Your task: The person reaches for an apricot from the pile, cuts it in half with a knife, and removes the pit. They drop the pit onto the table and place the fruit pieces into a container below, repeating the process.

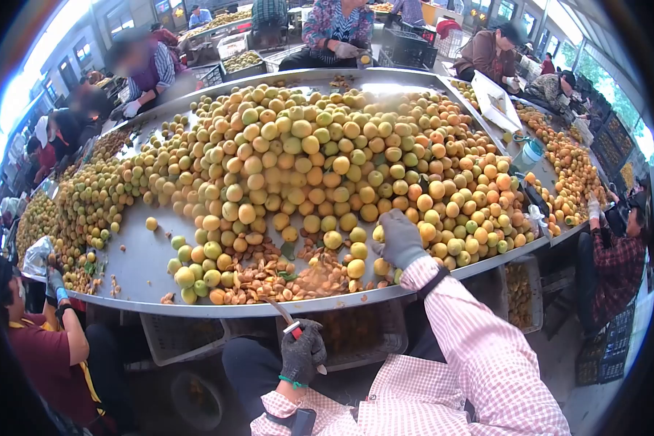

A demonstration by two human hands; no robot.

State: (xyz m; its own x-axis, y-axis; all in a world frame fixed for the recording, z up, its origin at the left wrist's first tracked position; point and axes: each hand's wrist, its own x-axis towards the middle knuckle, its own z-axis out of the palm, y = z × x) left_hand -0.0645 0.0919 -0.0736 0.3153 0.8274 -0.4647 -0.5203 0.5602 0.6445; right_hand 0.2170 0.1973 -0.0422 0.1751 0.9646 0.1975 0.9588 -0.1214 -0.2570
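Observation:
My left hand (302, 353), in a dark grey knitted glove, is closed round a knife (289, 324) with a red and white handle, its curved blade pointing up and left at the table's near edge. My right hand (401, 240), in a grey glove, reaches onto the near side of a big heap of yellow-green and orange fruit (298, 145). Its fingers are bent against a yellow fruit (378, 233). Brown pits and fruit pieces (291, 275) lie on the metal table between my hands, beside a few loose green fruits (196, 272).
Crates (182, 338) stand under the table's near edge (232, 311). A white tray (495, 102) and a blue-green container (530, 152) are at the right. Co-workers sit around; one in a maroon shirt (47, 363) is at the left, another in plaid (618, 261) at the right.

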